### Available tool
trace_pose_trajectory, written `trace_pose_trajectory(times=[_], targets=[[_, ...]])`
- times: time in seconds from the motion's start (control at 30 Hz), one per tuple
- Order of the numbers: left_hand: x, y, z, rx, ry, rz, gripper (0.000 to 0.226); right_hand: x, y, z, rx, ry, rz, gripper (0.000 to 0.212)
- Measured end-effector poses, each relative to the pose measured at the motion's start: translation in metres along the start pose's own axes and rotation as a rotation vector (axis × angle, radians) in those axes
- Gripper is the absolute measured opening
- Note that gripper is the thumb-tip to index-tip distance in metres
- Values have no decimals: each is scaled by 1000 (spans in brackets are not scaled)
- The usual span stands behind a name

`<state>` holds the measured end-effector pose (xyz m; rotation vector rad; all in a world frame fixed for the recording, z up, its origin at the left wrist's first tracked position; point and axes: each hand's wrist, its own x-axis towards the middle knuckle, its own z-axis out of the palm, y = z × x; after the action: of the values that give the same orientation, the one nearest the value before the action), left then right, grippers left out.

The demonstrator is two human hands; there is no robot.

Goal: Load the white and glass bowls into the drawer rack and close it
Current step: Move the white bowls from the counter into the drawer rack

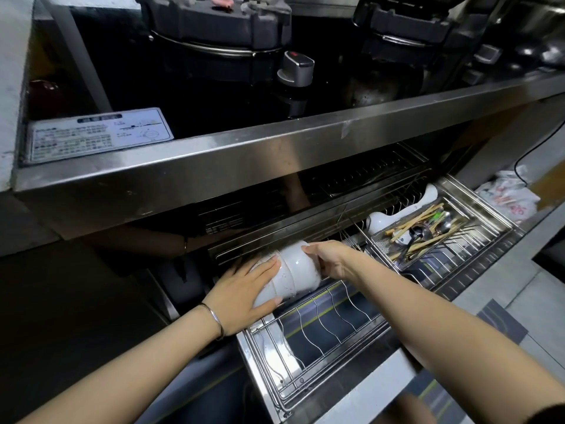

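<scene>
A stack of white bowls [295, 272] lies on its side at the back left of the pulled-out wire drawer rack [321, 325]. My left hand [244, 290] presses flat against the stack's open end, thumb under the rim. My right hand [330, 258] holds the other end, fingers curled over the top bowl's base. No glass bowl is visible.
A cutlery tray [428, 234] with chopsticks and spoons sits in the rack's right part, white ladles [397, 214] behind it. The steel counter edge [275, 151] overhangs the drawer; a stove knob [295, 68] and pots stand above. A plastic bag [507, 197] lies at right.
</scene>
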<state>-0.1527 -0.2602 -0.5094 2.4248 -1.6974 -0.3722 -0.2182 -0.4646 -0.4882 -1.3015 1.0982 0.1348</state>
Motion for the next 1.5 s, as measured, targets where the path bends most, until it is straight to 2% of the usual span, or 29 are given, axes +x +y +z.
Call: trace_pose_trajectory(times=[0.1,0.33,0.57,0.8,1.0,1.17,1.33,1.5], targets=[[3,0,1,-38,-1,-11,66,0,4,3,-28,-31,-33,19],[6,2,3,-40,7,-39,62,4,10,-5,-123,-78,-122,33],[19,13,2,-89,-67,-121,59,3,10,-13,-286,-65,-223,33],[16,18,-13,-141,-122,-118,58,-18,0,-17,-325,-116,-164,33],[-1,35,-51,-334,43,-73,51,-71,-18,-42,-384,-107,-275,28],[-26,53,-117,-367,168,4,48,-146,-43,-49,-274,-90,-516,13],[-68,68,-195,-335,368,120,48,-225,-81,-29,-256,-82,-797,21],[-121,67,-265,-353,515,217,50,-286,-126,4,-248,-112,-978,22]])
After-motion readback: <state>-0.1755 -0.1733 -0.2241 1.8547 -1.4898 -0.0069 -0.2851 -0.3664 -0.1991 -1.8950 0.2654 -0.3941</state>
